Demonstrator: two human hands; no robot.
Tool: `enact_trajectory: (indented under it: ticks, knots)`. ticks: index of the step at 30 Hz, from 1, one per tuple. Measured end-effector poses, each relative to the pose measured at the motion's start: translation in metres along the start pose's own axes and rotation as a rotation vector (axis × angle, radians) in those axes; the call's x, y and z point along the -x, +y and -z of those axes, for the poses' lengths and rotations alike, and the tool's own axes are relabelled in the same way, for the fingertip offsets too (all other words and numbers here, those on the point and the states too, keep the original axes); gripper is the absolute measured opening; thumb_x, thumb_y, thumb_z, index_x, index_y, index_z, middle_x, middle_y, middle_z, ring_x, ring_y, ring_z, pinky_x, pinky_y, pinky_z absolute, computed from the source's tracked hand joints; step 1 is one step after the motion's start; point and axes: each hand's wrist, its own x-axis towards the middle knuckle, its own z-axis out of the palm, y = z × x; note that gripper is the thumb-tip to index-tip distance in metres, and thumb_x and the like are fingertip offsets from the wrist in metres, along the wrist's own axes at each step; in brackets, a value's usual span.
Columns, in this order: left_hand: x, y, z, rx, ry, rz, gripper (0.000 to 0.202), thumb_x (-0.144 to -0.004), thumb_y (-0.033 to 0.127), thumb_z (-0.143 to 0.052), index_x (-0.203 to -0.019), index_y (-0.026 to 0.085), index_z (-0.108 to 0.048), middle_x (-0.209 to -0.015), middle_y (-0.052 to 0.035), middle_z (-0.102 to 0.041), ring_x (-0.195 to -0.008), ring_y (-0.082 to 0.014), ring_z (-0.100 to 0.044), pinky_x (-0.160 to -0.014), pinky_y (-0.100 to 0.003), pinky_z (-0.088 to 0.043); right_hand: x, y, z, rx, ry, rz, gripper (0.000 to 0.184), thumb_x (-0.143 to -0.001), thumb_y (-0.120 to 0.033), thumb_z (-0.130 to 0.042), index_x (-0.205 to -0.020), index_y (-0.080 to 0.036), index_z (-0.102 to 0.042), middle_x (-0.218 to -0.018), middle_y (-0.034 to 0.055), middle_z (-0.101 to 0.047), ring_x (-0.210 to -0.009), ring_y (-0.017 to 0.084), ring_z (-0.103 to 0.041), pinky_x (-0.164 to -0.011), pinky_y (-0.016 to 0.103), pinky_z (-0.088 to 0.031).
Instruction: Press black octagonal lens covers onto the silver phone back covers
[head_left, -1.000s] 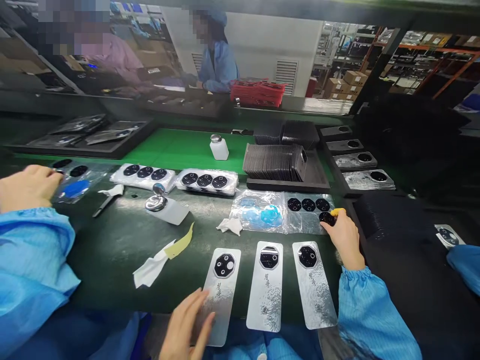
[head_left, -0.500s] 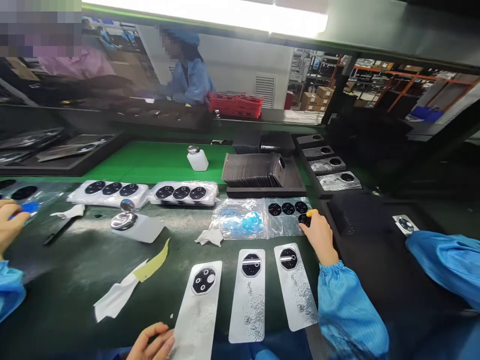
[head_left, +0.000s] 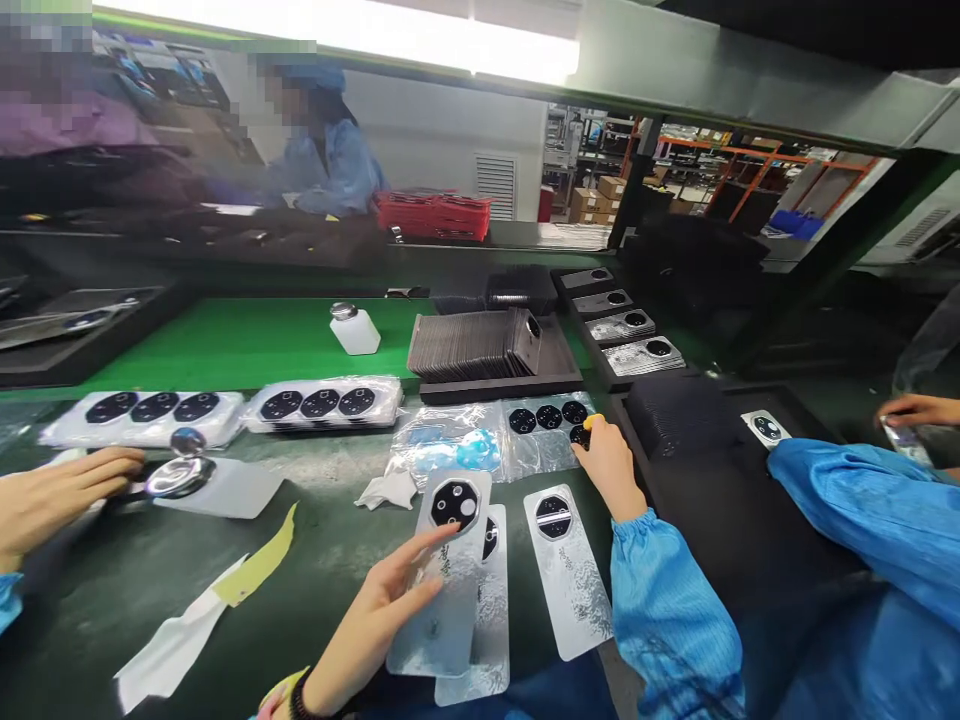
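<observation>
My left hand (head_left: 386, 600), with a dark bead bracelet at the wrist, holds a silver phone back cover (head_left: 420, 650). Its index finger lies beside the black camera window, thumb lower on the panel. This cover overlaps a second phone back cover (head_left: 491, 620) beneath it. To the right lies a third phone back cover (head_left: 574, 590) at a slant. My right hand (head_left: 611, 460), in a blue sleeve with a yellow finger cover, pinches a black camera disc (head_left: 580, 436) at the corner of a clear sheet (head_left: 540, 455). Several such discs sit on that sheet.
Wrapped disc packs (head_left: 330, 405), a white bottle (head_left: 356, 330) and a rack of covers (head_left: 472, 345) stand behind. A co-worker's hand (head_left: 71, 490) is at the left near a shiny metal dispenser (head_left: 180, 475). Another person's blue sleeve (head_left: 832, 500) reaches in from the right.
My left hand has brought its cover up and right, over the middle one. My right hand stays at the disc. The co-worker's left-side hand has come nearer the dispenser. The view has swung right.
</observation>
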Motion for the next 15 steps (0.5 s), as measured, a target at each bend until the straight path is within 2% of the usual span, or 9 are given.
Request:
enact_trajectory:
  ticks: [3, 7, 11, 15]
  knots:
    - [-0.023, 0.012, -0.010, 0.068, -0.111, -0.042, 0.040, -0.074, 0.045, -0.064, -0.109, 0.027, -0.071, -0.121, -0.0046, -0.067, -0.118, -0.0285, -0.057, -0.104, -0.038, -0.041, 0.001, 0.000, -0.002, 0.000, 0.004, -0.001, 0.021, -0.076, -0.016, -0.066, -0.089, -0.021, -0.050, -0.093, 0.0094, -0.067, -0.095, 0.027, -0.063, -0.070, 0.032, -0.049]
    - [-0.043, 0.024, -0.022, 0.040, -0.228, -0.066, 0.041, -0.072, 0.040, -0.066, -0.109, 0.024, -0.071, -0.121, -0.0073, -0.067, -0.116, -0.0300, -0.059, -0.105, -0.042, -0.041, 0.002, -0.001, -0.001, 0.000, 0.004, -0.012, 0.022, -0.076, -0.014, -0.066, -0.089, -0.021, -0.050, -0.093, 0.0099, -0.067, -0.095, 0.026, -0.063, -0.071, 0.032, -0.049]
    - [-0.043, 0.021, -0.030, 0.092, -0.206, -0.079, 0.034, -0.076, 0.037, -0.063, -0.107, 0.027, -0.072, -0.119, -0.0037, -0.068, -0.115, -0.0292, -0.059, -0.104, -0.041, -0.041, 0.004, -0.003, 0.002, 0.003, -0.002, -0.023, 0.021, -0.077, -0.012, -0.065, -0.090, -0.020, -0.050, -0.096, 0.0108, -0.067, -0.099, 0.027, -0.062, -0.075, 0.033, -0.049]
    - [-0.037, 0.007, -0.028, 0.058, -0.188, -0.080, 0.036, -0.078, 0.039, -0.062, -0.111, 0.029, -0.070, -0.122, -0.0033, -0.066, -0.117, -0.0294, -0.058, -0.103, -0.040, -0.042, 0.006, -0.003, 0.004, 0.013, -0.016, -0.038, 0.019, -0.078, -0.013, -0.064, -0.090, -0.020, -0.051, -0.097, 0.0113, -0.067, -0.098, 0.027, -0.063, -0.078, 0.035, -0.049]
